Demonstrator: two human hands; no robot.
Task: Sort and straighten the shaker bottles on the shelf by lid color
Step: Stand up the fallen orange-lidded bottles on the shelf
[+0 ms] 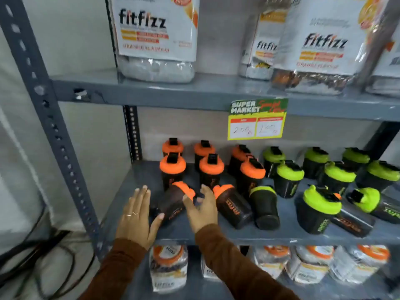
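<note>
Black shaker bottles stand on the middle shelf (138, 182): orange-lidded ones (172, 167) on the left, green-lidded ones (290, 173) on the right. A fallen orange-lidded bottle (173, 204) lies tilted at the front left, between my hands. My left hand (137, 215) is spread flat beside its base, thumb touching the bottle. My right hand (202, 206) reaches at its lid with fingers apart, gripping nothing. Another orange-lidded bottle (232, 207) and a green-lidded one (265, 205) lie tipped to the right. Further right, a green-lidded bottle (318, 211) leans and another (372, 203) lies flat.
Large fitfizz jars (155, 35) fill the upper shelf. A yellow and green price tag (257, 120) hangs from its edge. Packaged jars (168, 267) sit on the shelf below. A grey perforated upright (54, 126) frames the left side; black cables (43, 256) lie on the floor.
</note>
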